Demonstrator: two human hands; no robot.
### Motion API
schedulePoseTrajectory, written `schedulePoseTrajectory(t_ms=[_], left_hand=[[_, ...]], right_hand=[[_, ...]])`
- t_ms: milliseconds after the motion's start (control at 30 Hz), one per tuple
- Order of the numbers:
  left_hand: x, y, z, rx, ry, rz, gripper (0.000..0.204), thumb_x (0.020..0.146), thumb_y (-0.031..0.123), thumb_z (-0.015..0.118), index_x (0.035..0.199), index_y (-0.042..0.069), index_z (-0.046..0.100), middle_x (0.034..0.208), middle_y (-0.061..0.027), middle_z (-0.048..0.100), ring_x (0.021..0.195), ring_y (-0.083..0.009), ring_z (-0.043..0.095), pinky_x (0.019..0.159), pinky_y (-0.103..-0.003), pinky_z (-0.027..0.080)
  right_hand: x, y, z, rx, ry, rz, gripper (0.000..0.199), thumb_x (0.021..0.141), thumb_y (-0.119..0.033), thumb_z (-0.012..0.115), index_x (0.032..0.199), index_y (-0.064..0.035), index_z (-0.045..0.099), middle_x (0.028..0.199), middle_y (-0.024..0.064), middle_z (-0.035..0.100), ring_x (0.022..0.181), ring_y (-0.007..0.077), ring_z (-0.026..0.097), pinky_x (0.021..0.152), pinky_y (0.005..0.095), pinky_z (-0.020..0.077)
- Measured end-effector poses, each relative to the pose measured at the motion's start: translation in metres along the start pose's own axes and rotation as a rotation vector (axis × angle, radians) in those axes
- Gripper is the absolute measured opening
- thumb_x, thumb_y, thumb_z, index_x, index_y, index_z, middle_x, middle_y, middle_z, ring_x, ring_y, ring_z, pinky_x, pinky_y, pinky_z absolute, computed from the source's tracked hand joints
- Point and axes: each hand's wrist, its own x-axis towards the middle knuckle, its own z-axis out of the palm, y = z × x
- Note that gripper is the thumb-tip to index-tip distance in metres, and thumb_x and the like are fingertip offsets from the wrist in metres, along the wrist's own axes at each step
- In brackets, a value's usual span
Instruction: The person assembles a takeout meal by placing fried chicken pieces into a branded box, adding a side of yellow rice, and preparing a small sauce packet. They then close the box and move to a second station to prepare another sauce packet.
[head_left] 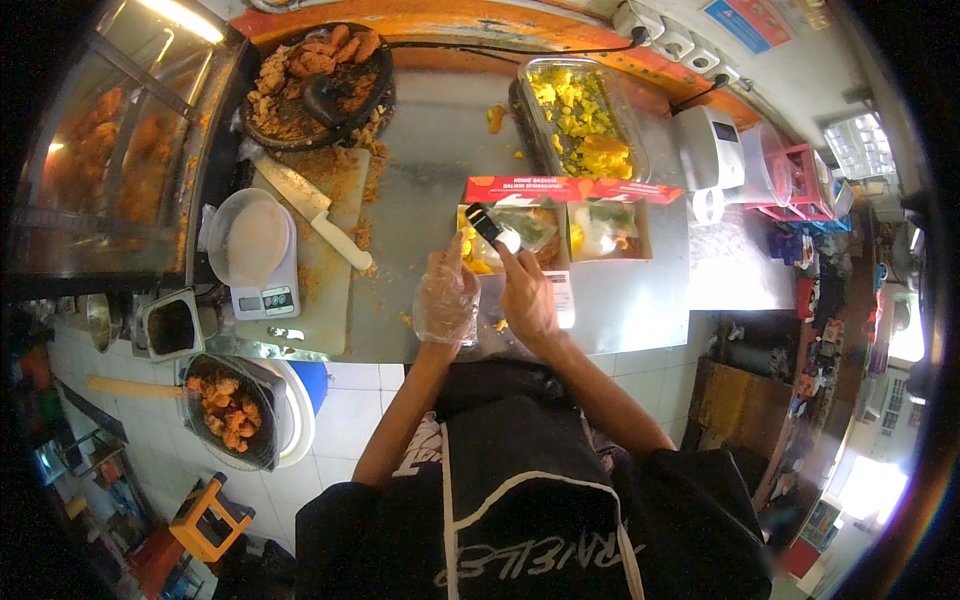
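My left hand [447, 298], in a clear plastic glove, reaches to the near left corner of a takeaway box [560, 266]. Its fingers look stretched out, with no held thing visible, though the glove blurs them. Bare and closed, my right hand [527, 295] grips a dark, flat-ended utensil with light stripes [485, 222] over the same box; its exact kind I cannot make out. Inside that box are yellow egg pieces [482, 258] and a clear packet with green in it [530, 228]. Beside it on the right stands a second filled box [648, 240]. Red lid flaps [575, 190] rise behind both.
Behind the boxes lies a clear tray [640, 115] of yellow egg. Left are a knife [310, 205] on a cutting board [345, 225], a scale [265, 300] bearing a bowl, and a mortar [262, 125] with fried chicken. A fry basket [262, 395] stands below the counter.
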Motion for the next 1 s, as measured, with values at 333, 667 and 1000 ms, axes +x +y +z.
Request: schedulePoseTrajectory(t_ms=[333,667,1000], left_hand=[[0.009,-0.011,-0.007,0.232,-0.072,0.143,0.042,0.085,0.011,0.066,0.126,0.012,0.064,0.119,-0.0224,0.06,0.097,-0.0385,0.065,0.083,-0.046,0.055],[0.038,-0.011,-0.011,0.036,-0.034,0.255,0.052,0.086,0.006,0.065,0.137,0.005,0.054,0.124,-0.0207,0.06,0.109,-0.0351,0.063,0.093,-0.044,0.052],[0.045,-0.026,-0.01,-0.078,-0.071,-0.049,0.065,0.085,0.004,0.064,0.146,0.002,0.043,0.127,-0.022,0.061,0.114,-0.0321,0.061,0.1,-0.041,0.048]], right_hand=[[0.002,-0.003,-0.06,0.29,0.037,0.074,0.028,0.096,-0.003,0.055,0.122,0.0038,0.063,0.082,0.0121,0.063,0.074,0.0258,0.063,0.066,0.0374,0.0496],[0.076,0.038,-0.206,0.982,0.012,0.458,0.016,0.099,-0.017,0.055,0.101,-0.0022,0.06,0.071,-0.0039,0.051,0.051,0.0047,0.041,0.045,0.0213,0.0297],[0.229,0.087,-0.169,-0.077,0.326,-0.145,0.028,0.092,-0.015,0.053,0.112,-0.0007,0.068,0.091,0.0196,0.071,0.08,0.0308,0.07,0.076,0.0415,0.0555]])
